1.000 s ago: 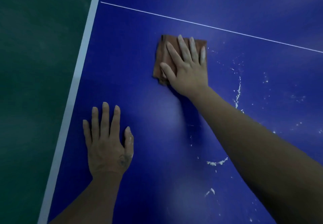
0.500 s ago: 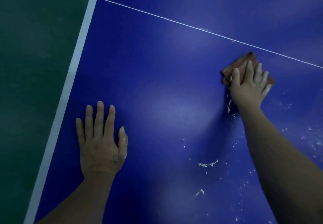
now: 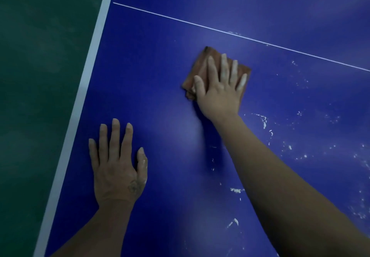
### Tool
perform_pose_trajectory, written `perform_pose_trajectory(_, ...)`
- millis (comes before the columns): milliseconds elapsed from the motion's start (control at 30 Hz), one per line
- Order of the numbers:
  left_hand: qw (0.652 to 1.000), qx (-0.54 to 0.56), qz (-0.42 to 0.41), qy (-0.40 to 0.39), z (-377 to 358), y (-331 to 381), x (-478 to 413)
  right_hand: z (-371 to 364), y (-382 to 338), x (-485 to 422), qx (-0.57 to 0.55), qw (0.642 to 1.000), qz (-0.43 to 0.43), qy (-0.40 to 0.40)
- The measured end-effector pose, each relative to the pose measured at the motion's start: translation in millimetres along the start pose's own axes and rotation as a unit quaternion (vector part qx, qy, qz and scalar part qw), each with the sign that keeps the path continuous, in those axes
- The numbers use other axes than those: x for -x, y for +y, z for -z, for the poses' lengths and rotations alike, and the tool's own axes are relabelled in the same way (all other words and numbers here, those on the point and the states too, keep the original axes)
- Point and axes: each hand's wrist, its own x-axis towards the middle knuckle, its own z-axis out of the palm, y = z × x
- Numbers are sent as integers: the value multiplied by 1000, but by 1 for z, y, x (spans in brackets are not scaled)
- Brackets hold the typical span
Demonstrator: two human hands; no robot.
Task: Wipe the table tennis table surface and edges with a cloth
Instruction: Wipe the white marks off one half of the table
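Item, table (image 3: pixel 160 80): a blue table tennis top, with a white stripe (image 3: pixel 84 88) running along its side edge and a thin white line (image 3: pixel 200 25) crossing the surface farther in. Item, cloth (image 3: pixel 198 70): brown, folded into a pad, lying flat on the surface just short of the thin line and well in from the striped edge. Item, right hand (image 3: pixel 220 94): lying palm down on the cloth with fingers straight and spread, pressing it to the table rather than gripping it. Item, left hand (image 3: pixel 118 168): resting flat and open on bare blue nearer the striped edge, holding nothing, seemingly bracing the person. Item, white flecks (image 3: pixel 264 120): smears and crumbs scattering mostly across the surface beyond the right arm, away from the striped edge. Condition: the stretch between the striped edge and the cloth is looking mostly clean, while the flecked stretch is awaiting the cloth. The edges are giving no sign either way, so the job is appearing partway done. Beyond the striped edge, green floor (image 3: pixel 40 76).
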Motion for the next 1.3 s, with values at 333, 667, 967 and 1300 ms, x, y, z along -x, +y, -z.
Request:
perform_pose_trajectory(333,1000,-19,-2,2,-2,-3,0,-1,-66,-60,7,971,235,-41)
perform_pose_trajectory(667,1000,-9,0,-9,-1,-3,-1,26,3,-125,6,986,163,-42)
perform_pose_trajectory(967,1000,-9,-1,-10,-1,-4,-1,45,126,-113,8,1000,12,-20)
perform_pose_trajectory(1300,1000,-7,-1,-12,1,-3,0,47,188,-38,-18,981,-192,16)
